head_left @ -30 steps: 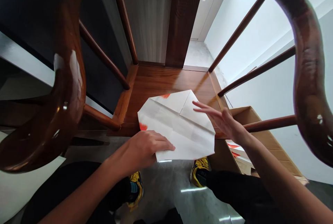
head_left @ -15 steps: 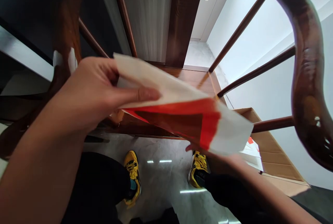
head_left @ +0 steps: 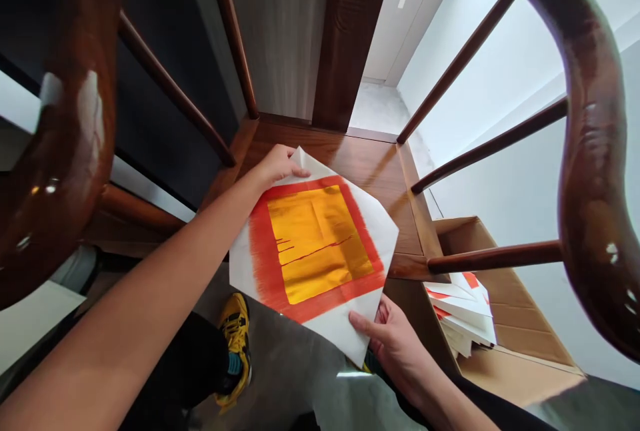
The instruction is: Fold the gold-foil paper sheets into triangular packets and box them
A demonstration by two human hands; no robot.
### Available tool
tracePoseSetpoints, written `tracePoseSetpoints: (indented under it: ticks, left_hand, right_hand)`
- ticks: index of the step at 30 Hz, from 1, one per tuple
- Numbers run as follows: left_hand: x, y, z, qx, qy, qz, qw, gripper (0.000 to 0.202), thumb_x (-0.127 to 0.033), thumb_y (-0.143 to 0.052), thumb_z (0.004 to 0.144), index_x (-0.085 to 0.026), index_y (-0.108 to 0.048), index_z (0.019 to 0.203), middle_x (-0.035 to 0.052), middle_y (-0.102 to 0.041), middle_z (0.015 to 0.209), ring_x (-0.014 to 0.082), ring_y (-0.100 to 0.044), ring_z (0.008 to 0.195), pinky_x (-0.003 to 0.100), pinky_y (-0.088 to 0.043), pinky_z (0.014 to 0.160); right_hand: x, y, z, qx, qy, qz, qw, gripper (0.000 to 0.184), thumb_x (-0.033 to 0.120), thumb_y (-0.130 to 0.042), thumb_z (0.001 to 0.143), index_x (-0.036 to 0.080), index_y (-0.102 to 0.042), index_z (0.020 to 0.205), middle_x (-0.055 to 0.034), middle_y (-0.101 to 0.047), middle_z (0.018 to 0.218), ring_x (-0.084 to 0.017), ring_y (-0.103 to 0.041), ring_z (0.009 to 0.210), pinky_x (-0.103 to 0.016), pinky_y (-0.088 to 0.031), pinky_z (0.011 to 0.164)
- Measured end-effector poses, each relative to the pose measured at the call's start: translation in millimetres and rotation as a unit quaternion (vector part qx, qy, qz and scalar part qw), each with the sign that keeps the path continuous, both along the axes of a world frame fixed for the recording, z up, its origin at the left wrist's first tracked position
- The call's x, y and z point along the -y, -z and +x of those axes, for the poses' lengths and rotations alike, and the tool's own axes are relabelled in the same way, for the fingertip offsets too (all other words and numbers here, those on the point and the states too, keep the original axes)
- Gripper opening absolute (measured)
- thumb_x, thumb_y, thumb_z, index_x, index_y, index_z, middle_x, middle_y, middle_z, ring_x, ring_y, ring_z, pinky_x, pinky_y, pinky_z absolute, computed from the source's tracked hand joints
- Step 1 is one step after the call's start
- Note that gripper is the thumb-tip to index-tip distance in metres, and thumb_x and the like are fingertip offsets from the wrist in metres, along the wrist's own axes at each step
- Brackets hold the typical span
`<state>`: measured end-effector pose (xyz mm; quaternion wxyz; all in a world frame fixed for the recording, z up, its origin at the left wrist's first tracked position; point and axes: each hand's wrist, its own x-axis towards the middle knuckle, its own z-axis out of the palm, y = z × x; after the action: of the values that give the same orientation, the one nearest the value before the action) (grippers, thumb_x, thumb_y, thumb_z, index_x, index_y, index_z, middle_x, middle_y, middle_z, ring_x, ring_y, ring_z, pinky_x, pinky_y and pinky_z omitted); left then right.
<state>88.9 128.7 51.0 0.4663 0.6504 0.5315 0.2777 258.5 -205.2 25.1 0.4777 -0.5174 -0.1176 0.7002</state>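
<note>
Over the seat of a polished wooden chair (head_left: 360,171), a curved dark rail (head_left: 590,151) sweeping along the right and thin turned spindles (head_left: 465,57) fanning out around it. Just right of the seat and lower down, an open cardboard box (head_left: 530,324), and inside it a stack of folded white papers (head_left: 463,311) with red-marked edges. Directly above the seat's front edge, a creased white paper sheet (head_left: 315,247), tilted and off the wood, with a brushed red border around a gold square streaked with thin red lines. At the sheet's far corner, the left hand (head_left: 275,167), pinching the paper. At its near corner, the right hand (head_left: 395,344), thumb on top and fingers behind, pinching too. Below the seat, on the grey floor, a yellow sneaker (head_left: 235,331).
</note>
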Motion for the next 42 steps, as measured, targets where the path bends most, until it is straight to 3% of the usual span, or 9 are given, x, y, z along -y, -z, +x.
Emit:
tracePoseSetpoints:
  ticks: [5,10,15,18,22,27,31,39,42]
  left_hand:
    - [33.1,7.4,-17.5,-0.094,0.034,0.154,0.983,0.083,-0.022,-0.086,0.077,-0.015,-0.05,0.151,0.0187,-0.042,0.164,0.0348,-0.04,0.153,0.055,-0.031,0.128]
    - [159.2,-7.9,-78.5,-0.225,0.363,0.241,0.872,0.11,-0.065,-0.079,0.081,-0.035,-0.019,0.169,0.0079,-0.005,0.18,0.0396,-0.011,0.164,0.059,-0.029,0.128]
    - [216.1,31.7,-122.3,-0.385,0.315,0.314,0.809,0.089,-0.007,-0.056,0.09,-0.017,-0.018,0.17,0.0155,-0.015,0.177,0.0345,-0.011,0.165,0.055,-0.02,0.133]
    - [205.9,47.0,-130.0,-0.405,0.306,0.349,0.788,0.085,0.006,-0.041,0.085,-0.018,-0.031,0.167,0.0113,-0.025,0.175,0.0295,-0.02,0.164,0.051,-0.024,0.132]
    - [195.4,48.2,-132.0,-0.392,0.289,0.376,0.788,0.082,0.007,-0.039,0.085,-0.017,-0.037,0.164,0.01,-0.029,0.174,0.0288,-0.027,0.162,0.05,-0.029,0.13]
    - [189.2,46.0,-137.3,-0.338,0.314,0.386,0.799,0.081,0.009,-0.045,0.083,-0.026,-0.051,0.156,0.0046,-0.042,0.169,0.0277,-0.04,0.156,0.051,-0.035,0.127]
    - [183.6,41.9,-146.0,-0.264,0.356,0.386,0.809,0.07,0.005,-0.049,0.086,-0.029,-0.062,0.146,0.0019,-0.055,0.16,0.0331,-0.041,0.155,0.064,-0.033,0.126]
    - [164.1,20.5,-143.4,-0.181,0.318,0.241,0.899,0.036,-0.017,-0.044,0.104,-0.021,-0.073,0.125,0.006,-0.075,0.135,0.0247,-0.063,0.137,0.046,-0.045,0.121]
    - [150.5,7.7,-128.1,-0.204,0.214,0.139,0.945,0.033,-0.038,-0.047,0.107,-0.025,-0.077,0.113,0.0042,-0.081,0.115,0.0247,-0.076,0.109,0.036,-0.055,0.097]
  right_hand:
    - [-4.3,-5.5,-11.5,-0.017,0.001,-0.034,0.999,0.07,0.034,-0.1,0.064,0.015,-0.068,0.123,-0.0167,-0.079,0.121,-0.036,-0.076,0.111,-0.049,-0.059,0.099]
    - [-8.6,-16.9,-30.4,-0.034,0.002,-0.034,0.999,0.073,0.038,-0.098,0.066,0.017,-0.066,0.128,-0.0164,-0.077,0.124,-0.035,-0.076,0.111,-0.046,-0.06,0.095]
    - [-17.1,-39.0,-10.3,0.015,-0.19,-0.015,0.981,0.069,0.047,-0.096,0.066,0.019,-0.066,0.122,-0.01,-0.08,0.105,-0.029,-0.077,0.094,-0.037,-0.06,0.08]
    - [-25.9,-54.2,35.8,0.224,-0.481,-0.056,0.846,0.067,0.041,-0.098,0.06,0.022,-0.067,0.116,-0.0035,-0.077,0.081,-0.026,-0.073,0.072,-0.034,-0.057,0.063]
    - [-44.3,-45.1,70.3,0.684,-0.377,0.126,0.612,0.066,0.028,-0.091,0.072,0.023,-0.062,0.132,-0.0178,-0.07,0.133,-0.041,-0.066,0.123,-0.056,-0.055,0.103]
    - [-73.5,-6.1,65.3,0.732,-0.386,0.361,0.43,0.097,-0.001,-0.063,0.081,0.03,-0.029,0.167,-0.0079,-0.011,0.179,-0.033,-0.007,0.165,-0.062,-0.022,0.132]
    - [-77.1,-1.6,73.4,0.669,-0.451,0.367,0.463,0.102,-0.011,-0.041,0.08,0.037,-0.023,0.169,0.0016,-0.017,0.178,-0.021,-0.013,0.164,-0.051,-0.028,0.132]
    - [-78.5,-34.3,85.9,0.493,-0.435,0.232,0.717,0.039,0.038,-0.05,0.105,0.035,-0.071,0.138,0.0007,-0.056,0.159,-0.03,-0.049,0.149,-0.05,-0.032,0.129]
    - [-98.2,-33.6,81.7,0.487,-0.353,0.185,0.777,0.053,0.064,-0.046,0.103,0.024,-0.08,0.096,-0.0085,-0.075,0.119,-0.03,-0.068,0.111,-0.043,-0.051,0.107]
